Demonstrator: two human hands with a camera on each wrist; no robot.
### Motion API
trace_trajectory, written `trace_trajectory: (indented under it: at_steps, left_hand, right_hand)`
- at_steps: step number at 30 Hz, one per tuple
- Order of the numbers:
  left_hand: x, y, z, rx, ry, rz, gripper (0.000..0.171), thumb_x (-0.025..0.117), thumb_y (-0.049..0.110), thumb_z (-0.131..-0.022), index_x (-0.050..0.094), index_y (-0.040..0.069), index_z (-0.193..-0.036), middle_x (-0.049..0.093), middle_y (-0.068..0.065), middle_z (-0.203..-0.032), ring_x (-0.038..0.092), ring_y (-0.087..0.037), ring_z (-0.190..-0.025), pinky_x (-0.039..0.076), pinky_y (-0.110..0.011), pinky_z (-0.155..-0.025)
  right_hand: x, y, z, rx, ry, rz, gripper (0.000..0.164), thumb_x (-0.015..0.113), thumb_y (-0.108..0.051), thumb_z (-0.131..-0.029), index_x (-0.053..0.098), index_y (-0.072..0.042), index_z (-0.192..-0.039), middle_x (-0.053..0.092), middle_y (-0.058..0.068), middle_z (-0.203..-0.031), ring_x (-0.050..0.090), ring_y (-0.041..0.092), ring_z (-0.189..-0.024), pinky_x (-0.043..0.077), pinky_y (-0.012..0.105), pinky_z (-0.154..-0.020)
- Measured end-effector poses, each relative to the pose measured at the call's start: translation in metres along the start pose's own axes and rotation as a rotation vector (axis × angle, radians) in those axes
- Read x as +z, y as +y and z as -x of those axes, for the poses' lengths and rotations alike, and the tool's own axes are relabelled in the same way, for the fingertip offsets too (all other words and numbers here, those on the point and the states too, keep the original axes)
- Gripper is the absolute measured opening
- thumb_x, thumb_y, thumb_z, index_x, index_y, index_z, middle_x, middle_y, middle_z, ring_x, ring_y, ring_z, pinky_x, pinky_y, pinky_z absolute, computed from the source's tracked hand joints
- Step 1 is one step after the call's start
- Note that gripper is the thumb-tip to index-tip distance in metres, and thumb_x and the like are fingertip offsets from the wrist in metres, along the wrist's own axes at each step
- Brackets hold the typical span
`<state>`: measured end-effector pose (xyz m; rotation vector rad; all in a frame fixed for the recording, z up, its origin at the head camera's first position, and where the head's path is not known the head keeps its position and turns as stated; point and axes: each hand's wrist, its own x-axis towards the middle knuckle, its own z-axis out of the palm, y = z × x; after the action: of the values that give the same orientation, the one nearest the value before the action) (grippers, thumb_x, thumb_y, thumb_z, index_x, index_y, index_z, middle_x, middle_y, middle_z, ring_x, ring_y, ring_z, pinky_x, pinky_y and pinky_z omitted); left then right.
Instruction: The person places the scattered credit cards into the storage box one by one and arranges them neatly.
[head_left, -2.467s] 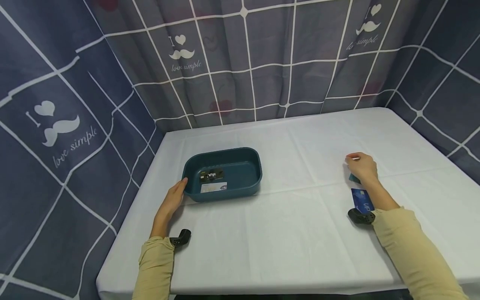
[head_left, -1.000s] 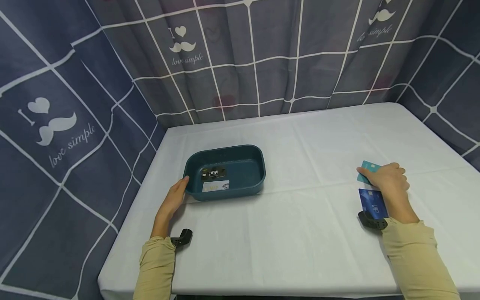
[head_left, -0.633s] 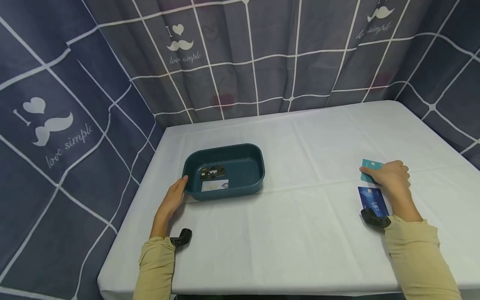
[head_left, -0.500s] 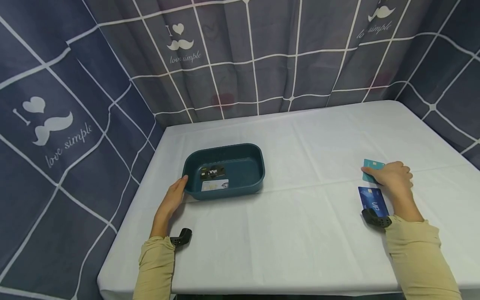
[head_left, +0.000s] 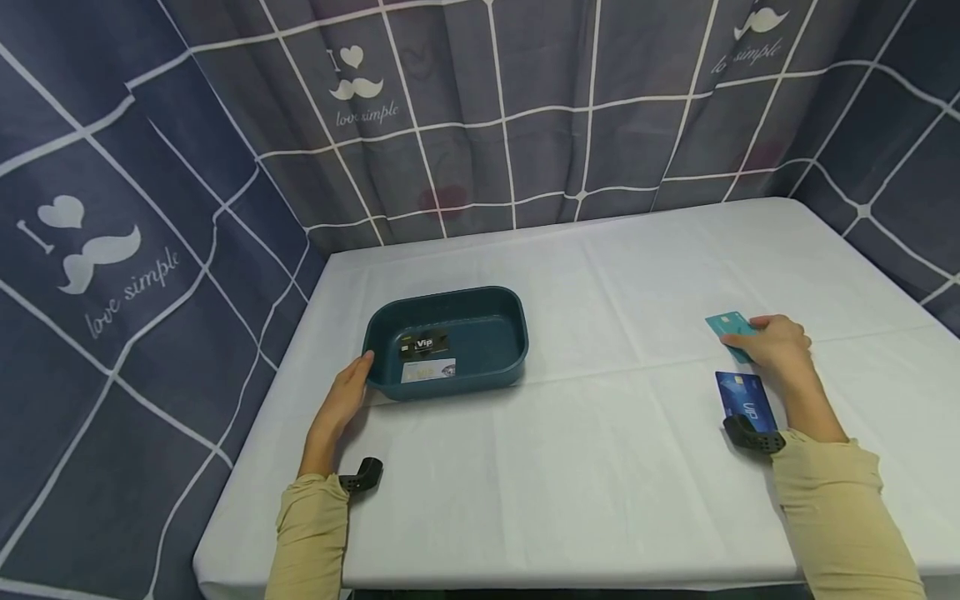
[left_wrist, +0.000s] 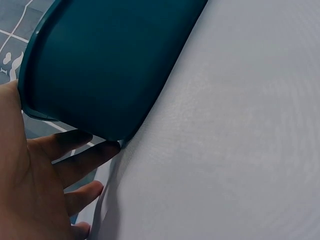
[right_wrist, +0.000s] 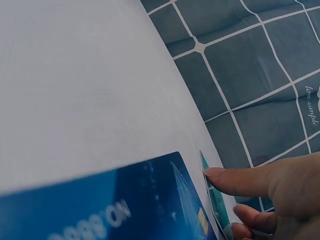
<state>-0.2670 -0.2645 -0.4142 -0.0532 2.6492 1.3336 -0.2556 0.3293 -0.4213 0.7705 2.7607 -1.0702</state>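
Note:
A dark teal plastic box (head_left: 483, 379) sits on the white tablecloth, left of centre. My left hand (head_left: 343, 400) holds its left end, thumb at the rim and fingers against the outer wall, as the left wrist view shows (left_wrist: 55, 170). Inside the box lie a black VIP card (head_left: 424, 343) and a whitish card (head_left: 428, 370). On the right, my right hand (head_left: 782, 346) pinches a teal chip card (head_left: 729, 323), tilted up from the cloth, with the thumb on its face. Just in front lies a blue VIP card (head_left: 745, 398), partly covered by the wrist camera.
White cloth (head_left: 570, 467) covers the table and hangs over its front edge. Dark checked curtains (head_left: 465, 125) enclose the back and both sides. A black wrist camera (head_left: 363, 475) sits on the left wrist and another (head_left: 752, 436) on the right.
My right hand came back from farther left to the teal card. That card, flat on the cloth half a second ago, is now turned and lifted in the fingers. The left hand stays at the box.

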Motion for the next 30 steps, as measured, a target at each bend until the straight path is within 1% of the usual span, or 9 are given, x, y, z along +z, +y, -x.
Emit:
trace_trajectory:
  at_steps: [4, 9, 11, 14, 16, 19, 22, 26, 30]
  left_hand:
    - [-0.0004, 0.0013, 0.0001, 0.006, -0.001, 0.002, 0.083, 0.023, 0.061, -0.098, 0.013, -0.004, -0.150, 0.013, -0.021, -0.155, 0.006, -0.035, -0.143, 0.006, -0.049, -0.114]
    - [-0.0001, 0.0014, 0.0001, 0.008, 0.002, 0.002, 0.083, 0.023, 0.061, -0.099, 0.014, -0.004, -0.150, 0.013, -0.021, -0.155, 0.006, -0.035, -0.143, 0.006, -0.049, -0.114]
    - [0.0002, 0.0008, 0.0005, 0.006, 0.001, 0.003, 0.082, 0.022, 0.060, -0.099, 0.014, -0.004, -0.150, 0.013, -0.020, -0.155, 0.006, -0.035, -0.143, 0.006, -0.049, -0.114]
    - [0.0003, -0.0004, 0.0004, 0.009, 0.001, 0.010, 0.082, 0.023, 0.060, -0.099, 0.014, -0.003, -0.150, 0.013, -0.020, -0.155, 0.006, -0.034, -0.143, 0.006, -0.049, -0.114]
    - [0.0003, -0.0011, 0.0002, 0.012, 0.004, 0.013, 0.082, 0.023, 0.060, -0.099, 0.015, -0.003, -0.150, 0.014, -0.020, -0.155, 0.006, -0.034, -0.143, 0.006, -0.049, -0.114]
    - [0.0003, -0.0020, 0.0000, 0.016, 0.005, 0.013, 0.082, 0.023, 0.060, -0.099, 0.015, -0.003, -0.150, 0.014, -0.020, -0.155, 0.006, -0.034, -0.143, 0.006, -0.050, -0.114]
    - [0.0005, -0.0023, -0.0002, 0.019, 0.006, 0.012, 0.082, 0.023, 0.060, -0.099, 0.015, -0.003, -0.150, 0.014, -0.020, -0.155, 0.006, -0.034, -0.143, 0.006, -0.050, -0.114]
    - [0.0006, -0.0023, -0.0006, 0.022, 0.008, 0.011, 0.082, 0.023, 0.060, -0.099, 0.015, -0.003, -0.150, 0.014, -0.020, -0.155, 0.007, -0.034, -0.143, 0.007, -0.050, -0.114]
    - [0.0006, -0.0029, -0.0006, 0.019, 0.001, 0.009, 0.082, 0.022, 0.060, -0.099, 0.014, -0.004, -0.150, 0.013, -0.021, -0.155, 0.006, -0.034, -0.143, 0.006, -0.050, -0.113]
  right_hand:
    - [-0.0007, -0.0004, -0.0002, 0.004, 0.003, 0.017, 0.073, 0.061, -0.036, -0.091, 0.032, 0.013, -0.138, 0.030, 0.040, -0.130, 0.028, 0.055, -0.116, 0.033, 0.062, -0.088]
    - [-0.0025, -0.0020, 0.0018, 0.027, -0.011, 0.043, 0.072, 0.062, -0.036, -0.090, 0.034, 0.011, -0.136, 0.028, 0.041, -0.124, 0.028, 0.053, -0.112, 0.035, 0.060, -0.083]
    - [-0.0027, -0.0019, 0.0023, 0.003, -0.009, 0.034, 0.070, 0.063, -0.033, -0.089, 0.034, 0.011, -0.136, 0.028, 0.040, -0.121, 0.028, 0.053, -0.109, 0.035, 0.059, -0.081]
    - [-0.0017, -0.0014, 0.0029, -0.045, 0.006, -0.014, 0.070, 0.065, -0.027, -0.089, 0.031, 0.012, -0.135, 0.029, 0.040, -0.121, 0.029, 0.052, -0.110, 0.035, 0.060, -0.082]
    - [-0.0008, -0.0013, 0.0029, -0.078, 0.017, -0.040, 0.071, 0.065, -0.024, -0.088, 0.027, 0.013, -0.136, 0.030, 0.040, -0.124, 0.029, 0.054, -0.112, 0.034, 0.062, -0.085]
    - [0.0002, -0.0017, 0.0031, -0.103, 0.026, -0.072, 0.073, 0.065, -0.023, -0.089, 0.024, 0.011, -0.139, 0.029, 0.041, -0.131, 0.030, 0.056, -0.117, 0.033, 0.066, -0.092]
    - [0.0011, -0.0010, 0.0021, -0.118, 0.031, -0.082, 0.074, 0.065, -0.021, -0.088, 0.023, 0.008, -0.141, 0.029, 0.041, -0.134, 0.033, 0.056, -0.119, 0.031, 0.067, -0.095]
    - [0.0023, 0.0005, 0.0005, -0.142, 0.033, -0.080, 0.073, 0.065, -0.021, -0.088, 0.024, 0.007, -0.142, 0.029, 0.042, -0.135, 0.033, 0.057, -0.119, 0.031, 0.068, -0.095]
    - [0.0019, 0.0019, -0.0006, -0.161, 0.035, -0.064, 0.073, 0.066, -0.023, -0.088, 0.025, 0.007, -0.142, 0.030, 0.042, -0.134, 0.033, 0.057, -0.119, 0.031, 0.069, -0.095]
